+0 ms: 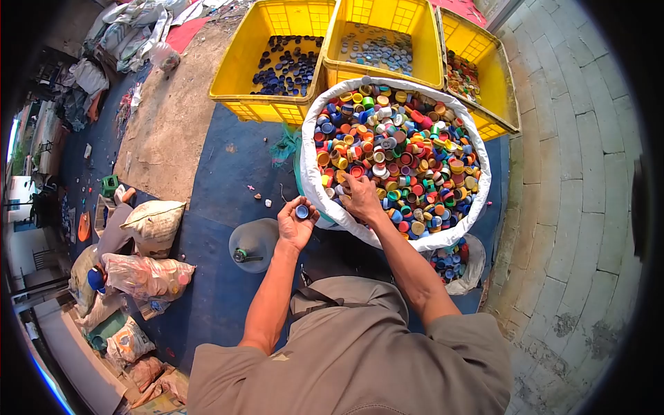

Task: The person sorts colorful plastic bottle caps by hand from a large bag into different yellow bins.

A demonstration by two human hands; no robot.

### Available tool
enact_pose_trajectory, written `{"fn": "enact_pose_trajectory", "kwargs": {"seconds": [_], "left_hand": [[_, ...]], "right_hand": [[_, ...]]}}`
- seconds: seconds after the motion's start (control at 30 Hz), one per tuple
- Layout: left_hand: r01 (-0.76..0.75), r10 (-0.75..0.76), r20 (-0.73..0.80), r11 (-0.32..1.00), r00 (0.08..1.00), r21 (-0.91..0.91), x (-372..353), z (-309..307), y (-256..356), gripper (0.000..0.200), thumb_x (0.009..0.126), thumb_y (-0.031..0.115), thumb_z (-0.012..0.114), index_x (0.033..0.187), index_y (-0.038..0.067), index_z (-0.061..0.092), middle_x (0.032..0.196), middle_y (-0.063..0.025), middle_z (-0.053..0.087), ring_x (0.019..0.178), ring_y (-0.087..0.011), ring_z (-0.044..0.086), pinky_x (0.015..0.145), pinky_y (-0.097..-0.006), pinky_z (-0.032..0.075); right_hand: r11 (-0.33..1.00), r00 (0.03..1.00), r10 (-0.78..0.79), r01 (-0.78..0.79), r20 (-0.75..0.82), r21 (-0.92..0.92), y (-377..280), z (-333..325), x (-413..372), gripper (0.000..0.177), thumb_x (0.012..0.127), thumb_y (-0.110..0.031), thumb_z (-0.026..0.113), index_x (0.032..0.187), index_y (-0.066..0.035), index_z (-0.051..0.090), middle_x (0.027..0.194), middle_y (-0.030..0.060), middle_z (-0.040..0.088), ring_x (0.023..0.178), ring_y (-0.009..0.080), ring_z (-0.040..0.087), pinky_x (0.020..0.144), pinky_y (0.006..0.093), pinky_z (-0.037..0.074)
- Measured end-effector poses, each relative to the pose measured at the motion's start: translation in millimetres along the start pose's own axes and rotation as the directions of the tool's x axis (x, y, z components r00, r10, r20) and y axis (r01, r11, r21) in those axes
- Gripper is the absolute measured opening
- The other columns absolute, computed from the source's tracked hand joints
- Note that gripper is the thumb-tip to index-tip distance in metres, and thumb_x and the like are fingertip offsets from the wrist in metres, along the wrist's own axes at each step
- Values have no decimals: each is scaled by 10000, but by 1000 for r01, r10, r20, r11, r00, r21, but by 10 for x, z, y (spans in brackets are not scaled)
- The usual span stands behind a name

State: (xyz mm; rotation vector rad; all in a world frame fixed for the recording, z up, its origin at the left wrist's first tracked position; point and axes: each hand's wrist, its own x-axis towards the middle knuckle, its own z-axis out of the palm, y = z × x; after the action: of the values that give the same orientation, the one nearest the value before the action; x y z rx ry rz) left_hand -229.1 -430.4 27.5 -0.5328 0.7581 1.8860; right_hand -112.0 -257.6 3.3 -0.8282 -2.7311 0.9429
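My left hand [296,227] is turned palm up beside the sack's near left rim, its fingers curled around a blue bottle cap [301,211]. My right hand [362,200] reaches over that rim, fingertips bent down and together among the caps. Whatever it pinches is too small to make out; a yellow cap [340,178] lies right at its fingertips. The big white sack [477,149] brims with a heap of mixed bottle caps [408,155] in red, yellow, blue, green and white.
Behind the sack stand three yellow crates: one [277,21] with dark blue caps, one [384,14] with pale blue, one [498,86] with reddish-orange. A clear jug [253,243] stands at left, a smaller bag [470,270] of caps at right. Another person [114,238] is among sacks far left.
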Motion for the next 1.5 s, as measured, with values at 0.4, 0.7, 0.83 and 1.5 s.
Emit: {"fn": "enact_pose_trajectory", "kwargs": {"seconds": [0.4, 0.7, 0.83, 1.5], "left_hand": [[18, -8, -93, 994, 996, 108, -256, -325, -118, 156, 873, 206, 591, 951, 74, 620, 743, 1, 592, 684, -149, 566, 661, -338, 490], [-18, 40, -81, 965, 996, 260, -137, -140, -231, 101, 881, 164, 618, 925, 76, 596, 743, 3, 577, 646, -109, 545, 618, -293, 481], [-88, 116, -16, 829, 993, 553, 32, -17, -325, 139, 860, 146, 668, 934, 65, 584, 752, -5, 557, 630, -81, 511, 586, -257, 449], [-197, 250, 444, -639, 860, 743, 1095, 499, -926, 414, 747, 161, 707, 1121, 83, 546, 855, -146, 683, 832, -336, 662, 729, -436, 507]], "right_hand": [[995, 990, -60, 70, 129, -74, 86, 199, 175, 597, 681, -93, 701, 1240, -105, 494, 1088, 78, 641, 1028, 298, 542, 834, 424, 384], [989, 958, 68, -29, -277, 144, 49, 39, -81, 619, 640, -99, 734, 1217, -67, 515, 1022, 100, 641, 1042, 286, 541, 873, 432, 386], [779, 892, 389, -187, -228, 598, 124, -144, -340, 537, 705, -77, 751, 1191, -27, 528, 1042, 104, 633, 945, 200, 612, 849, 320, 487], [-371, 742, 633, 43, 219, 928, 407, -378, -1568, 346, 745, -112, 518, 1086, -63, 548, 933, 62, 574, 854, 196, 574, 752, 350, 478]]}}
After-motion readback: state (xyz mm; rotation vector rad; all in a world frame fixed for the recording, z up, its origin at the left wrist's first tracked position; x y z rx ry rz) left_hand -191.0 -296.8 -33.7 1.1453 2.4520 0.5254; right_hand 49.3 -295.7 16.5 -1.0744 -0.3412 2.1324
